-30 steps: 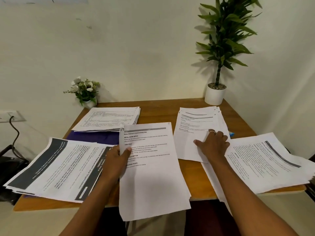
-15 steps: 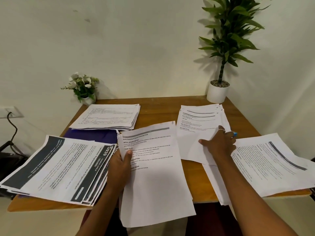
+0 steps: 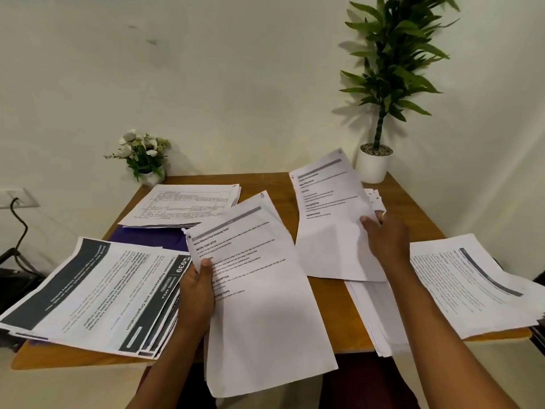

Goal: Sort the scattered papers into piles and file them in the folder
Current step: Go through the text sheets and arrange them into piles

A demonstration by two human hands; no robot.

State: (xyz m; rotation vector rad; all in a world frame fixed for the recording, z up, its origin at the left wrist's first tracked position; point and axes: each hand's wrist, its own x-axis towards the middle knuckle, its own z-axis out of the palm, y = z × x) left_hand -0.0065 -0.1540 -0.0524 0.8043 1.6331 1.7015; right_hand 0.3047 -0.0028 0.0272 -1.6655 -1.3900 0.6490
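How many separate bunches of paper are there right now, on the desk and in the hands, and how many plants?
Paper piles lying on the desk: 4 (dark-banner pile, table-form pile, right-edge pile, pile under the right arm)
Paper bunches held in the hands: 2 (left sheaf, right sheet)
Potted plants: 2 (flowers, tall plant)
Total: 8

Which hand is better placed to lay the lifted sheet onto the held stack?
Right. The right hand already pinches the lifted sheet; the left hand is busy gripping the stack.
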